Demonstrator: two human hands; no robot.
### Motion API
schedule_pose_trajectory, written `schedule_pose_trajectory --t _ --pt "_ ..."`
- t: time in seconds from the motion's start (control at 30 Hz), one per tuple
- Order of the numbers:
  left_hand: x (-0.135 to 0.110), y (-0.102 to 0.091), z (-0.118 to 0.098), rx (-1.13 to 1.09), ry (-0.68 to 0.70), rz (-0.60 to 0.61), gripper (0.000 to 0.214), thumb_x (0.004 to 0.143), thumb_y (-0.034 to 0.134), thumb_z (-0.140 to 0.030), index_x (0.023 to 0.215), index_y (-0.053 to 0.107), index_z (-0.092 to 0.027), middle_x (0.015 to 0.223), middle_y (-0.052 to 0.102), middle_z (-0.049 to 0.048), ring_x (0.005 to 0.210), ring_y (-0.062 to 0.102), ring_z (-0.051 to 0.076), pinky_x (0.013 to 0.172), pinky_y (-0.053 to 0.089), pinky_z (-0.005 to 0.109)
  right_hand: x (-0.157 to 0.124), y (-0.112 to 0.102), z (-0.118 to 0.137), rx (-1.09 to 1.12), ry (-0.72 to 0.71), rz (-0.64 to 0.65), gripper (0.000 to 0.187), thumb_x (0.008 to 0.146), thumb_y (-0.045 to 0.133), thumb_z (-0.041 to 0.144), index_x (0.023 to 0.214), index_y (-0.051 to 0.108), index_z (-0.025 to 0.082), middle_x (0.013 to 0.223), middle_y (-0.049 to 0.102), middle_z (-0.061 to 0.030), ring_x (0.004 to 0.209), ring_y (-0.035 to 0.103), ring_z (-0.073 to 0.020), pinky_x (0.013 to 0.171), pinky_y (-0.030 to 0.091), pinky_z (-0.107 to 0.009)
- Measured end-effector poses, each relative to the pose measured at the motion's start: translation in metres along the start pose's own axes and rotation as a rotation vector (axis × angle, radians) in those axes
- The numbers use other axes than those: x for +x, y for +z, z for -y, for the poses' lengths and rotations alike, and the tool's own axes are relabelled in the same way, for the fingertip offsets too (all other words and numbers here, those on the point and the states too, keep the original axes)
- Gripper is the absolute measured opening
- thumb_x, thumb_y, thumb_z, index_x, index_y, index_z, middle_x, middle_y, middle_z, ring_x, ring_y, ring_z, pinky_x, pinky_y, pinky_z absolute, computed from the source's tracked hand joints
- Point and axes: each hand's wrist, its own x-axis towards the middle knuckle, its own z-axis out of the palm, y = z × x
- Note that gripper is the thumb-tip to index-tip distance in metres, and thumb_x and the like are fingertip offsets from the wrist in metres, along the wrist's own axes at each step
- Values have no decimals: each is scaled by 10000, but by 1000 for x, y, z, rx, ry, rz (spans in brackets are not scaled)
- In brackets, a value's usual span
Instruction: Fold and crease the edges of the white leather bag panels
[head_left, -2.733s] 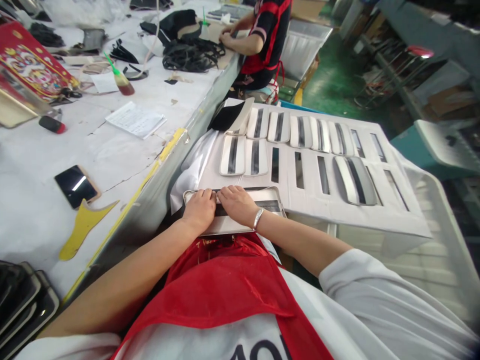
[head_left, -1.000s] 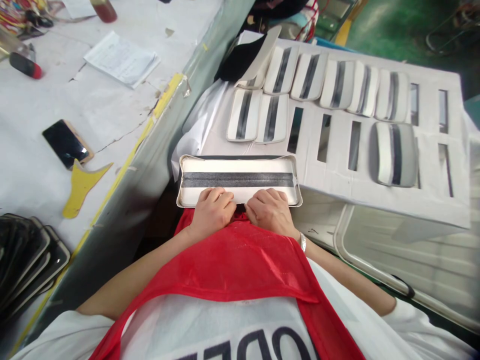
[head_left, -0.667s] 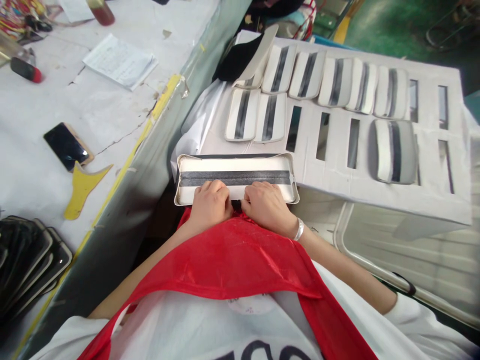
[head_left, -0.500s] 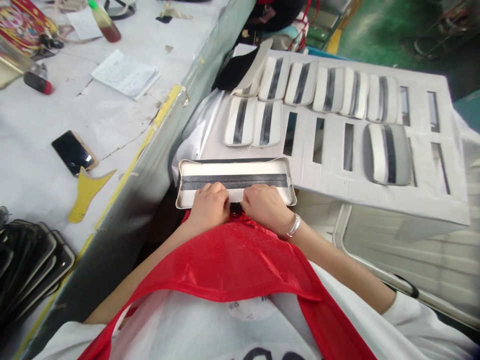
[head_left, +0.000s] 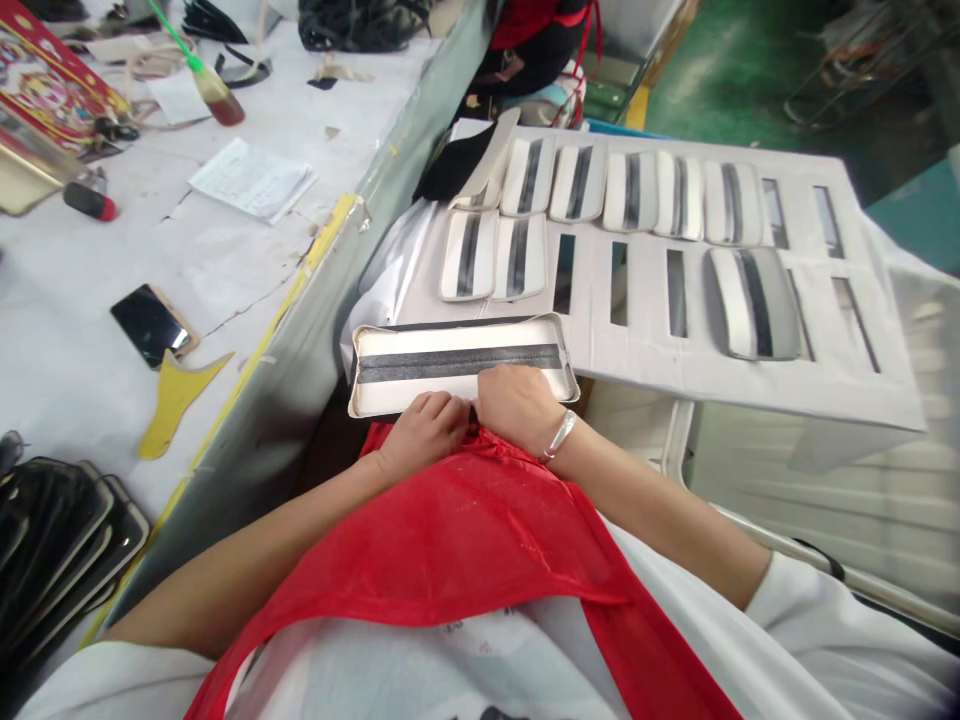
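Though whatever supports it is hidden, a shallow cream case (head_left: 450, 340) is just in front of the red apron (head_left: 457, 540), between the worktop (head_left: 67, 380) and a slotted white board (head_left: 646, 345). It looks light and fairly stiff, with thin walls likely to dent if squeezed; the short ends seem the safest hold. Its pale inside carries a dark lengthwise stripe (head_left: 457, 362), and its corners pucker slightly. At its near edge, the left hand (head_left: 424, 435) and right hand (head_left: 521, 402) are curled close together; their fingertips are hidden, so whether they pinch the rim cannot be told. Similar striped pieces (head_left: 578, 183) lie on the board; a phone (head_left: 152, 325) and a yellow flat piece (head_left: 176, 400) lie on the worktop.
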Motion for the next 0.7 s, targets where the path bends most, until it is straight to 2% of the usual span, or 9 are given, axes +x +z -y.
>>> schedule_pose_trajectory --t 0.1,0.17,0.33,0.47,0.57,0.7 --pt "-2 4 -4 46 -8 15 220 918 400 -111 1020 594 -115 762 590 51 716 519 170 688 383 334 -4 4 -11 -12 104 -126 423 788 600 437 992 593 66 879 670 -190 826 641 -295 730 445 -359" --pt "-3 5 -9 52 -39 8 245 917 392 -107 1075 579 -99 760 591 58 719 523 178 692 385 348 -12 10 -24 11 104 -184 464 760 642 470 1019 569 93 892 663 -153 835 619 -273 750 422 -347" --pt "-4 5 -17 96 -50 -12 283 909 378 -73 1095 592 -76 761 605 73 713 527 186 671 389 353 -40 36 -53 132 -14 -355 183 861 563 359 891 622 188 972 618 -70 923 532 -211 862 341 -337" --pt "-1 2 -18 33 -84 52 302 914 368 -75 1112 596 -94 769 615 84 721 541 188 687 404 354 -48 55 -57 220 6 -473 239 915 477 334 830 661 208 1037 603 -56 980 497 -191 975 274 -354" --pt "2 -1 -19 43 -67 68 332 919 378 -92 1197 557 -122 804 629 87 751 560 187 766 425 368 -44 59 -55 257 14 -510 254 920 461 309 797 656 201 1070 602 -61 1027 491 -191 1041 220 -373" --pt "5 -3 -20 84 -61 91 347 922 388 -109 1240 523 -139 764 620 63 727 569 178 811 435 378 -40 54 -57 281 -28 -494 241 915 461 279 778 637 186 1095 605 -72 1064 491 -196 1066 195 -381"
